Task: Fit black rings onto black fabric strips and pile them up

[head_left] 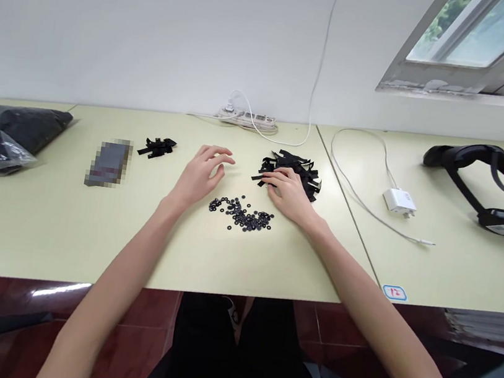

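Beyond and right of the small, flat black rings (252, 221) lies a tangled heap of narrow black strips (297, 165) — the right hand (289, 194) touches its near edge, whether pinching I cannot tell. Left of the rings, the left hand (198, 175) curves loosely, thumb and fingers parted.
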Available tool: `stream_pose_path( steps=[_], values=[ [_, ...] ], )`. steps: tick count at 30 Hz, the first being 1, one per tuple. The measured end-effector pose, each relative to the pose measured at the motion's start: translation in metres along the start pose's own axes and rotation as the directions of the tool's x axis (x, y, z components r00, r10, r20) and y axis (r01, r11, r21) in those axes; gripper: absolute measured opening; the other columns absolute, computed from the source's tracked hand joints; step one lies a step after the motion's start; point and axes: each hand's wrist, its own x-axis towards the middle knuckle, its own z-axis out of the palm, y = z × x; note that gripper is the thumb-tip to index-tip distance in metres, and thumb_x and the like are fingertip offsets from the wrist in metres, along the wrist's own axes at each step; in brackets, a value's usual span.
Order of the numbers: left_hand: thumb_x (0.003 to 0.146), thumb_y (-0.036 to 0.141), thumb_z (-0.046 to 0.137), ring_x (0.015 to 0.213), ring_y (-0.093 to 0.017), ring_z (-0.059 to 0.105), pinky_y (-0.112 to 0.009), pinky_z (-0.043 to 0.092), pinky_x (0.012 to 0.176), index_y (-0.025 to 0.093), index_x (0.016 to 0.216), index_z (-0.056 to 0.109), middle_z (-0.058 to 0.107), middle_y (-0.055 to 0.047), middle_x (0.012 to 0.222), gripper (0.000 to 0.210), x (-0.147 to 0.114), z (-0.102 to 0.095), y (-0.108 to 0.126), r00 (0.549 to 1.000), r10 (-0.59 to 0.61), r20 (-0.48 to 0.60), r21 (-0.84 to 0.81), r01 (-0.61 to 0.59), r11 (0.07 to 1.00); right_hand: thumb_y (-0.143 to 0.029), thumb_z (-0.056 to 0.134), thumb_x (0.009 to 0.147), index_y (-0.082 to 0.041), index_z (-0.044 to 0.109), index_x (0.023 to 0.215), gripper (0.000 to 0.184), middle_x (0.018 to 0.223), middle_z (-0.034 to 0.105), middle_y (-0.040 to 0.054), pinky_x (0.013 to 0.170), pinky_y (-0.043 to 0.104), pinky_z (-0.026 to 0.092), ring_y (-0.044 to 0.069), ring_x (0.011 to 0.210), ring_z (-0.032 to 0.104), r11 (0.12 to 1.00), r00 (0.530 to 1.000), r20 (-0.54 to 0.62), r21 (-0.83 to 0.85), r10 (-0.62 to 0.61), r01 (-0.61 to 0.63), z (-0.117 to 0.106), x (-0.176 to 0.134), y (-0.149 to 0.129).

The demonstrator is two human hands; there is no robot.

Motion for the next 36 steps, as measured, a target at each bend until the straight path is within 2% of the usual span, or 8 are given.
stream_pose_path(
  steps=[4, 8, 11, 15, 22, 27, 32, 36],
  values=[
    [0.106, 0.018, 0.049, 0.128, -0.028, 0.063, -0.051, 0.050, 0.117, 0.025, 0.116, 0.076, 0.075, -0.007, 0.131, 0.030, -0.002, 0.010, 0.008, 0.999, -0.015, 0.034, -0.110, 0.019, 0.994, -0.020, 0.058, 0.102, -0.025, 0.087, 0.116, 0.032, 0.123, 0.085, 0.0082, 0.115, 0.060, 0.051, 0.034, 0.126, 0.067, 0.968, 0.991, -0.077, 0.238, 0.107, -0.086, -0.005, 0.002, -0.012],
    [0.105, 0.034, 0.060, 0.128, -0.027, 0.067, -0.046, 0.056, 0.110, 0.026, 0.122, 0.074, 0.075, -0.008, 0.133, 0.023, 0.000, 0.013, 0.025, 0.980, -0.169, 0.109, -0.416, 0.199, 0.887, -0.039, 0.074, 0.098, -0.028, 0.087, 0.107, 0.019, 0.115, 0.086, 0.0059, 0.106, 0.050, 0.060, 0.029, 0.111, 0.078, 0.724, 0.945, 0.015, 0.638, 0.328, -0.261, -0.017, 0.001, -0.034],
    [0.099, 0.047, 0.073, 0.118, -0.025, 0.072, -0.042, 0.059, 0.103, 0.025, 0.123, 0.071, 0.073, -0.009, 0.136, 0.033, 0.003, 0.010, 0.037, 0.945, -0.228, 0.236, -0.553, 0.323, 0.768, -0.046, 0.086, 0.089, -0.027, 0.087, 0.100, 0.023, 0.108, 0.087, 0.0056, 0.106, 0.048, 0.062, 0.028, 0.108, 0.080, 0.596, 0.929, 0.055, 0.752, 0.367, -0.280, -0.021, -0.001, -0.048],
    [0.095, 0.054, 0.079, 0.101, -0.021, 0.073, -0.039, 0.059, 0.096, 0.023, 0.111, 0.073, 0.076, -0.007, 0.115, 0.035, 0.004, 0.006, 0.044, 0.923, -0.235, 0.304, -0.611, 0.379, 0.695, -0.047, 0.092, 0.082, -0.025, 0.084, 0.096, 0.028, 0.102, 0.085, 0.0049, 0.103, 0.048, 0.065, 0.027, 0.102, 0.081, 0.555, 0.936, 0.066, 0.790, 0.346, -0.261, -0.020, -0.001, -0.056],
    [0.093, 0.055, 0.081, 0.095, -0.021, 0.071, -0.033, 0.060, 0.081, 0.022, 0.096, 0.071, 0.073, -0.006, 0.099, 0.034, 0.006, 0.010, 0.044, 0.904, -0.307, 0.297, -0.707, 0.425, 0.566, -0.042, 0.089, 0.085, -0.025, 0.079, 0.108, 0.029, 0.109, 0.083, 0.0060, 0.107, 0.048, 0.065, 0.026, 0.107, 0.080, 0.595, 0.949, 0.100, 0.759, 0.298, -0.267, -0.024, -0.001, -0.057],
    [0.094, 0.053, 0.079, 0.109, -0.025, 0.075, -0.035, 0.066, 0.082, 0.022, 0.098, 0.068, 0.074, -0.007, 0.111, 0.034, 0.004, 0.013, 0.037, 0.851, -0.422, 0.312, -0.762, 0.490, 0.423, -0.037, 0.083, 0.089, -0.025, 0.076, 0.115, 0.029, 0.103, 0.083, 0.0047, 0.103, 0.049, 0.064, 0.025, 0.099, 0.081, 0.616, 0.942, 0.193, 0.717, 0.274, -0.326, -0.023, -0.002, -0.054],
    [0.095, 0.046, 0.082, 0.102, -0.023, 0.081, -0.046, 0.064, 0.106, 0.020, 0.094, 0.063, 0.079, -0.009, 0.114, 0.032, 0.002, 0.020, 0.028, 0.809, -0.469, 0.353, -0.797, 0.523, 0.302, -0.031, 0.070, 0.099, -0.024, 0.076, 0.109, 0.014, 0.109, 0.082, 0.0069, 0.091, 0.043, 0.063, 0.024, 0.096, 0.077, 0.839, 0.959, 0.225, 0.477, 0.172, -0.262, -0.019, -0.006, -0.050],
    [0.097, 0.043, 0.082, 0.102, -0.024, 0.082, -0.050, 0.059, 0.118, 0.021, 0.094, 0.061, 0.081, -0.009, 0.111, 0.030, 0.002, 0.023, 0.025, 0.802, -0.484, 0.349, -0.799, 0.525, 0.294, -0.025, 0.062, 0.104, -0.022, 0.079, 0.104, 0.016, 0.106, 0.077, 0.0071, 0.084, 0.039, 0.058, 0.022, 0.091, 0.073, 0.949, 0.960, 0.270, 0.277, 0.074, -0.151, -0.018, -0.010, -0.050]
  ],
)
